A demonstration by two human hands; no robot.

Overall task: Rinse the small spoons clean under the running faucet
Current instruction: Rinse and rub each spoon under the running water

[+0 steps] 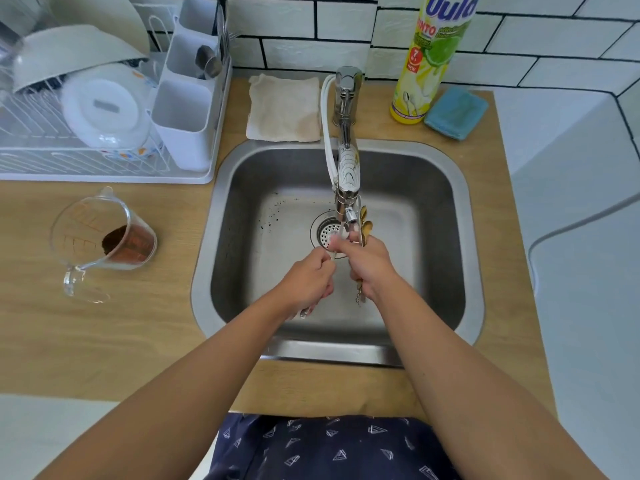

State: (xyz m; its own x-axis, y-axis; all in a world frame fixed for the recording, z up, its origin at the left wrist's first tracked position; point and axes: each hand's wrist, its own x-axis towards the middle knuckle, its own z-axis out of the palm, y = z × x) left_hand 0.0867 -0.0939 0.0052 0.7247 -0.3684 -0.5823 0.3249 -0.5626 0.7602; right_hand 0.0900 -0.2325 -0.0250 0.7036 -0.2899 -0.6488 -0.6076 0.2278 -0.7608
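Note:
Both hands are over the drain of the steel sink (460, 209), right under the faucet (347, 157). My right hand (369, 265) grips a bundle of small gold spoons (365, 221); their bowls stick up past the spout and their handle ends hang below the fist. My left hand (310, 278) is curled round one silver spoon (304, 311), whose handle end shows beneath the palm. Its bowl end meets the right hand's fingertips in the water stream, blurred.
Dark specks lie on the sink floor left of the drain strainer (325, 233). A glass measuring jug (104, 237) with brown powder stands on the wooden counter at left. Behind it are a dish rack (86, 109) and cutlery holder (187, 109). A cloth (284, 109), detergent bottle (433, 57) and blue sponge (455, 112) sit behind the sink.

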